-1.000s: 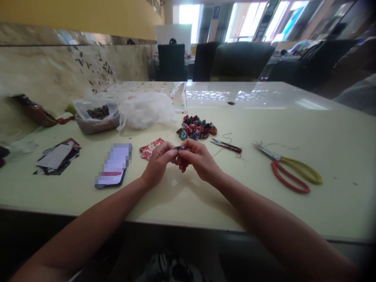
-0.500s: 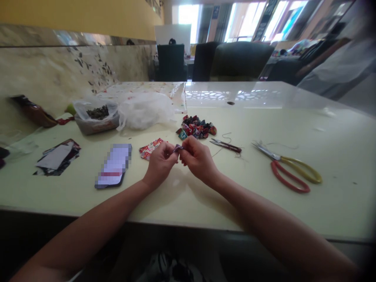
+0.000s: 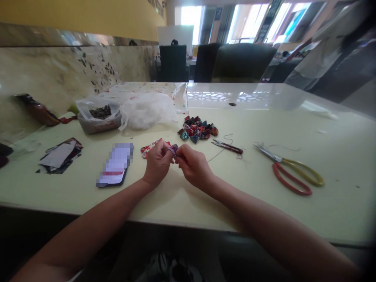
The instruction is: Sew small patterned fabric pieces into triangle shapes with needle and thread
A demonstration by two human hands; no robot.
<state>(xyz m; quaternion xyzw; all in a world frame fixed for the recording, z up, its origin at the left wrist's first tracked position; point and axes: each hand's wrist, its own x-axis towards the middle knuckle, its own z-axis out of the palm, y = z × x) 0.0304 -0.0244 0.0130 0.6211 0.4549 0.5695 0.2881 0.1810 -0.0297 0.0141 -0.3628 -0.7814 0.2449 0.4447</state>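
A small piece of purple patterned fabric is pinched between my two hands, above the table. My left hand is closed on its left side, thumb and forefinger together. My right hand grips the right edge with its fingertips; whether it also holds a needle is too small to tell. Red-and-white floral fabric lies partly hidden behind my left hand. Just beyond my hands sits a pile of small folded, stuffed-looking fabric pieces in several colours. Thread snips lie to the right of my right hand, with loose thread around them.
Large scissors with red and yellow handles lie at right. To the left are a phone, fabric scraps, a bag-lined tub of dark dried bits and white stuffing in plastic. Chairs and a person are beyond the table.
My hands have shifted slightly left and turned the purple fabric, so more of it shows above the fingers. The person in the background has changed posture. The view has moved slightly.
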